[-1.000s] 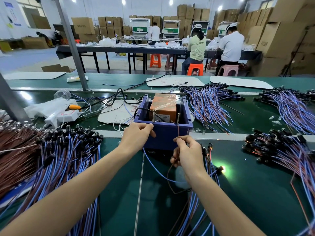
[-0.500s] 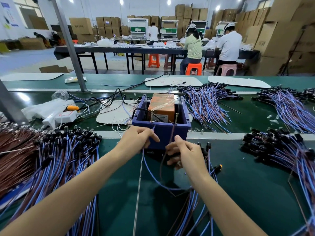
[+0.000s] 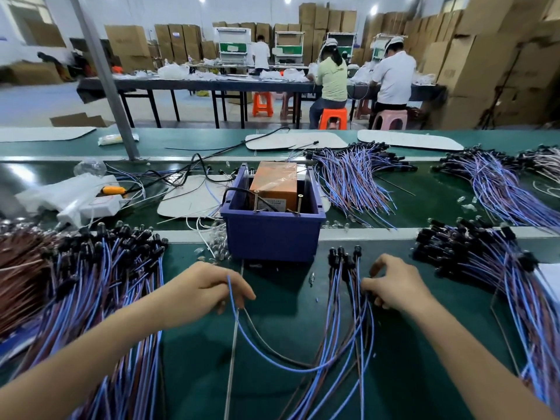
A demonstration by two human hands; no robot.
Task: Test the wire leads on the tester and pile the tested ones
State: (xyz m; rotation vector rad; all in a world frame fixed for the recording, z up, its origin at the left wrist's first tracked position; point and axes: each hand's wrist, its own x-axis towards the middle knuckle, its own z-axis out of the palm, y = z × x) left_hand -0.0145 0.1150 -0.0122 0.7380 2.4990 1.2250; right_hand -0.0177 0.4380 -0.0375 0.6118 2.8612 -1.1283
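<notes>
The tester is a blue bin [image 3: 272, 237] holding an orange box [image 3: 274, 184], with two upright metal pins at its front rim. In front of it my left hand [image 3: 203, 291] pinches the ends of a blue and brown wire lead [image 3: 266, 356] that sags across the green mat. My right hand [image 3: 394, 283] has its fingers curled down on a small bundle of leads with black caps [image 3: 345, 286] lying just right of the bin's front. Neither hand touches the tester.
A large heap of blue and brown leads [image 3: 91, 286] lies at the left, another [image 3: 491, 268] at the right, two more [image 3: 354, 177] behind the bin. A thin metal rod [image 3: 231, 359] lies on the mat. White power strip [image 3: 91, 207] sits far left. People work at a far table.
Both hands have drawn back from the tester's pins toward me. The left hand pulled the lead down and away; the right hand swung right onto the small bundle.
</notes>
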